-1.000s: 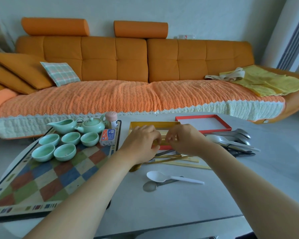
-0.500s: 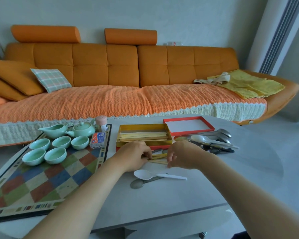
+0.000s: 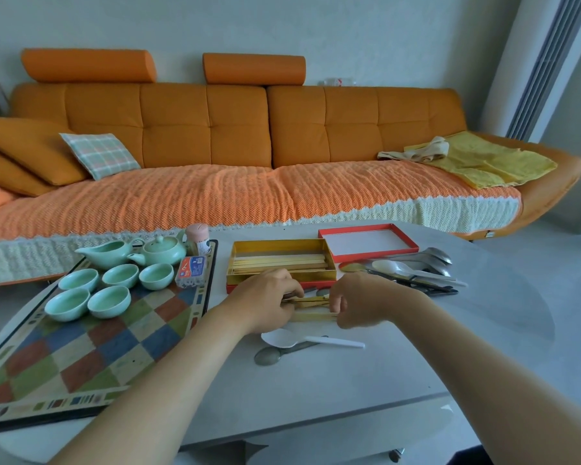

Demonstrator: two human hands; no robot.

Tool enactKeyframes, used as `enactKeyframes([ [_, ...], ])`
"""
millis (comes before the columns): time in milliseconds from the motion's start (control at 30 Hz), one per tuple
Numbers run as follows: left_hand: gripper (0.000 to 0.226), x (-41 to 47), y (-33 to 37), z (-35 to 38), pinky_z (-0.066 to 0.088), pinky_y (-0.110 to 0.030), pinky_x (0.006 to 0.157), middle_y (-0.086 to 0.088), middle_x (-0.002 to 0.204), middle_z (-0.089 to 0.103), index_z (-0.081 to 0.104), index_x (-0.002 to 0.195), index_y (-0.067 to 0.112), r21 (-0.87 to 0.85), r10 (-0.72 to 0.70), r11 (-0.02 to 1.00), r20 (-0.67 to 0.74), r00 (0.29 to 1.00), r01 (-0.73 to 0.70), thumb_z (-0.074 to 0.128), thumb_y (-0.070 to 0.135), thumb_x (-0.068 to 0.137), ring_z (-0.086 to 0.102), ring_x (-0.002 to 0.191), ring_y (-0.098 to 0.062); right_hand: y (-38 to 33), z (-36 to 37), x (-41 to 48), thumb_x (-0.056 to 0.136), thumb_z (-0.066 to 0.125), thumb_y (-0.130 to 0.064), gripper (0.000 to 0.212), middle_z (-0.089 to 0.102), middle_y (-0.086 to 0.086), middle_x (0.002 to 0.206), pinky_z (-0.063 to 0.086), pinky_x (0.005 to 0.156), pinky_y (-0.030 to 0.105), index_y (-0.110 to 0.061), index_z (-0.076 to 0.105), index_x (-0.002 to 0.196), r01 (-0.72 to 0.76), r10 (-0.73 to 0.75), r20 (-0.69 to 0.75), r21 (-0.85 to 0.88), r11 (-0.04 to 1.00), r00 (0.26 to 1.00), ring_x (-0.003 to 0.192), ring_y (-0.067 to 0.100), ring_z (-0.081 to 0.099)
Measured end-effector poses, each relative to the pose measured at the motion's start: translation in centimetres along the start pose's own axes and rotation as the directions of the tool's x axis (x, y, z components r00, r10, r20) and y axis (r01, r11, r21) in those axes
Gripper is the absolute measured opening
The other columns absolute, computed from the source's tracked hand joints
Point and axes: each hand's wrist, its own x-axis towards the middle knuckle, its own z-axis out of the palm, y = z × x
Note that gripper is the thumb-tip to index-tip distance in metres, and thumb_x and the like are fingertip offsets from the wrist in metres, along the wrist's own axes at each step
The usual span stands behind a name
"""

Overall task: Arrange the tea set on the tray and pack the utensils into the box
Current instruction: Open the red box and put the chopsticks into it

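A gold box (image 3: 235, 263) on the white table holds several wooden chopsticks (image 3: 279, 262). Just in front of it, my left hand (image 3: 269, 298) and my right hand (image 3: 363, 302) both grip a bundle of loose chopsticks (image 3: 312, 302) lying on the table, one hand at each end. A white plastic spoon (image 3: 311, 340) lies over a metal spoon (image 3: 272, 355) nearer to me. On the checkered tray (image 3: 81, 357) at the left stand a green teapot (image 3: 163, 251), a green pitcher (image 3: 106, 253) and several green cups (image 3: 109, 301).
A red box lid (image 3: 369, 243) lies behind and right of the gold box. Metal and plastic spoons (image 3: 413, 268) are piled at the right. A small card box (image 3: 190, 270) and a pink jar (image 3: 198, 237) sit on the tray's far edge. An orange sofa (image 3: 235, 156) stands behind the table.
Both hands came back from over the gold box to the loose chopsticks in front of it and closed on them. The camera tilted up and shifted right.
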Motion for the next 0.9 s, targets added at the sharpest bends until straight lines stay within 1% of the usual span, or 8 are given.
enactKeyframes([
  [167,0.021,0.2,0.8,-0.4,0.048,-0.031,0.085,0.020,0.107,0.055,0.065,0.110,0.040,-0.126,-0.010,0.992,-0.017,1.000,0.007,0.057,0.047,0.092,0.053,0.101,-0.005,0.7,-0.3,0.5,0.083,0.060,-0.028,0.015,0.063,-0.014,0.089,0.044,0.067,0.020,-0.031,0.070,0.092,-0.002,0.019,-0.123,0.142,0.990,0.992,0.082,0.007,0.058],
  [300,0.012,0.6,0.9,-1.8,0.045,-0.030,0.066,0.010,0.088,0.063,0.066,0.103,0.031,-0.133,-0.055,0.990,-0.101,0.993,0.042,0.057,0.034,0.097,0.057,0.079,-0.010,0.3,-0.9,1.3,0.085,0.060,-0.021,0.011,0.063,-0.007,0.082,0.042,0.057,0.019,-0.025,0.070,0.088,0.034,0.069,-0.292,0.334,0.942,0.954,0.067,0.009,0.054],
  [367,0.014,0.9,0.2,-2.6,0.047,-0.030,0.068,0.009,0.092,0.065,0.067,0.105,0.030,-0.138,-0.093,0.988,-0.199,0.976,0.065,0.056,0.033,0.098,0.059,0.080,-0.011,0.2,-1.3,1.9,0.089,0.057,-0.017,0.015,0.065,-0.006,0.085,0.047,0.056,0.021,-0.024,0.069,0.093,0.061,0.085,-0.363,0.373,0.926,0.928,0.064,0.011,0.057],
  [533,0.014,1.5,-4.0,-3.4,0.052,-0.035,0.080,0.010,0.100,0.067,0.069,0.102,0.030,-0.222,-0.241,0.960,-0.348,0.906,0.171,0.056,0.031,0.096,0.061,0.094,-0.013,0.4,-1.5,4.6,0.100,0.046,-0.012,0.029,0.063,-0.001,0.106,0.043,0.072,0.024,-0.018,0.068,0.117,0.044,0.081,-0.486,0.240,0.970,0.870,0.085,0.015,0.058],
  [600,0.018,1.8,-5.4,-3.2,0.051,-0.037,0.083,0.006,0.104,0.066,0.070,0.107,0.026,-0.152,-0.240,0.969,-0.390,0.889,0.195,0.055,0.025,0.097,0.058,0.100,-0.016,0.2,-1.4,6.0,0.101,0.045,-0.011,0.030,0.059,0.002,0.109,0.041,0.079,0.025,-0.014,0.068,0.119,0.060,0.050,-0.530,0.188,0.980,0.847,0.094,0.021,0.057],
  [700,0.026,2.2,-6.5,-2.5,0.045,-0.038,0.086,0.001,0.112,0.063,0.068,0.119,0.022,0.066,-0.148,0.977,-0.472,0.869,0.202,0.053,0.020,0.098,0.053,0.108,-0.023,-0.1,-1.1,8.1,0.101,0.044,-0.006,0.033,0.057,0.004,0.113,0.043,0.083,0.027,-0.014,0.068,0.123,0.047,0.052,-0.561,0.160,0.986,0.826,0.098,0.024,0.058],
  [800,0.032,2.8,-6.7,-2.0,0.041,-0.041,0.095,0.001,0.125,0.060,0.061,0.129,0.023,0.127,-0.085,0.980,-0.418,0.905,0.150,0.052,0.026,0.098,0.050,0.117,-0.024,-0.6,-0.9,9.8,0.098,0.044,-0.002,0.038,0.058,0.001,0.115,0.048,0.079,0.030,-0.020,0.066,0.122,-0.038,0.122,-0.538,0.165,0.986,0.834,0.096,0.021,0.058],
  [900,0.038,3.2,-6.6,-1.2,0.033,-0.040,0.106,0.006,0.137,0.056,0.058,0.132,0.026,0.119,-0.085,0.986,-0.220,0.972,0.113,0.038,0.039,0.103,0.048,0.125,-0.020,-1.1,-0.5,11.3,0.095,0.048,-0.002,0.040,0.063,-0.001,0.117,0.049,0.089,0.036,-0.026,0.067,0.119,-0.118,0.155,-0.519,0.102,0.988,0.841,0.103,0.022,0.058],
])
